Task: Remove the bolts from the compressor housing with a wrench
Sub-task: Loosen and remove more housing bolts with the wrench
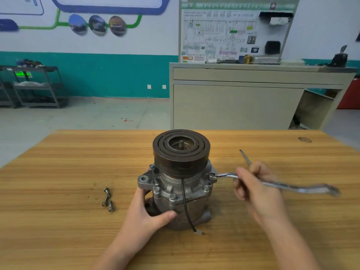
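Two loose bolts [107,199] lie on our desk [58,172]; left grip [148,213] clasps compressor housing [181,193], right grip [257,190] clamps wrench [282,185] ringed on bolt [211,174].

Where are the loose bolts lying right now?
In the head view, the loose bolts lie on the wooden table, left of the compressor and the left hand holding it.

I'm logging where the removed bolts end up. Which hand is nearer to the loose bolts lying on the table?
Left. The left hand grips the compressor just right of the loose bolts; the right hand, holding the wrench, is beyond the compressor.
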Demonstrator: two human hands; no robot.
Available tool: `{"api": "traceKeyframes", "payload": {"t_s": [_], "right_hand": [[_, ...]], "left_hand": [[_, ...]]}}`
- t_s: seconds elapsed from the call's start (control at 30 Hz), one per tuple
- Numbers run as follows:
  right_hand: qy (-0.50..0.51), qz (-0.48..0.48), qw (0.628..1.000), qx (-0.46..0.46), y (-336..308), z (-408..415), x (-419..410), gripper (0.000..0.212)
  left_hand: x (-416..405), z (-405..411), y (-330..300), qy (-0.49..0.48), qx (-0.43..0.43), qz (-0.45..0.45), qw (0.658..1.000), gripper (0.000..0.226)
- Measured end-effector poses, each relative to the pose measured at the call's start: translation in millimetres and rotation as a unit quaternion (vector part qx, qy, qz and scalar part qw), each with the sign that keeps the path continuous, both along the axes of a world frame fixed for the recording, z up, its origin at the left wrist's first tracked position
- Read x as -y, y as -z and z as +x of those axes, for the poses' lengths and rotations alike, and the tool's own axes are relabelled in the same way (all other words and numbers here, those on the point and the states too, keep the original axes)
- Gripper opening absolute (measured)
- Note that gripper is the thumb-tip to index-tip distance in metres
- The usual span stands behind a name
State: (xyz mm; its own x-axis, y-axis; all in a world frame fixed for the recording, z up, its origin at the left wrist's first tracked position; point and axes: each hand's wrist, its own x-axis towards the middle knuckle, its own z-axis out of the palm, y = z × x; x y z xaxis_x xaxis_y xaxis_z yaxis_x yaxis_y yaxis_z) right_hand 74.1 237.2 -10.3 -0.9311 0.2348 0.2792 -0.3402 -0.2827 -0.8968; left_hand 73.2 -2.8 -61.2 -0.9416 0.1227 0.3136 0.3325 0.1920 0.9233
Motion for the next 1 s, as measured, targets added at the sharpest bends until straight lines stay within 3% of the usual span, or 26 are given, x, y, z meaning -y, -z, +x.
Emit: {"api": "traceKeyframes", "payload": {"t_s": [0.1,0.17,0.23,0.33,0.53,0.67,0.8,1.0], "right_hand": [[-0.127,-0.138,0.977,0.099,-13,-30,-9,0.028],[-0.141,-0.223,0.96,0.092,-16,-38,-6,0.024],[-0.114,-0.241,0.962,0.05,-17,-35,-6,0.025],[0.022,-0.093,0.995,0.01,-11,-18,-6,0.032],[0.164,0.058,0.983,-0.059,5,10,18,0.043],[0.242,0.16,0.95,-0.113,6,21,25,0.036],[0.253,0.275,0.912,-0.167,3,24,33,0.037],[0.265,0.475,0.803,-0.241,-1,30,58,0.032]], "left_hand": [[0,0,1,-0.001,0.005,0.008,1.0,0.081],[0,0,2,-0.001,0.0,0.009,1.0,0.079],[0,-1,2,-0.001,-0.003,0.005,1.0,0.077],[0,-1,2,0.001,-0.005,-0.002,1.0,0.074],[0,-4,4,-0.004,-0.013,-0.013,1.0,0.073],[0,-4,5,0.0,-0.016,-0.009,1.0,0.072],[0,-2,4,0.006,-0.012,-0.01,1.0,0.072],[0,-2,3,-0.003,-0.006,-0.026,1.0,0.072]]}}
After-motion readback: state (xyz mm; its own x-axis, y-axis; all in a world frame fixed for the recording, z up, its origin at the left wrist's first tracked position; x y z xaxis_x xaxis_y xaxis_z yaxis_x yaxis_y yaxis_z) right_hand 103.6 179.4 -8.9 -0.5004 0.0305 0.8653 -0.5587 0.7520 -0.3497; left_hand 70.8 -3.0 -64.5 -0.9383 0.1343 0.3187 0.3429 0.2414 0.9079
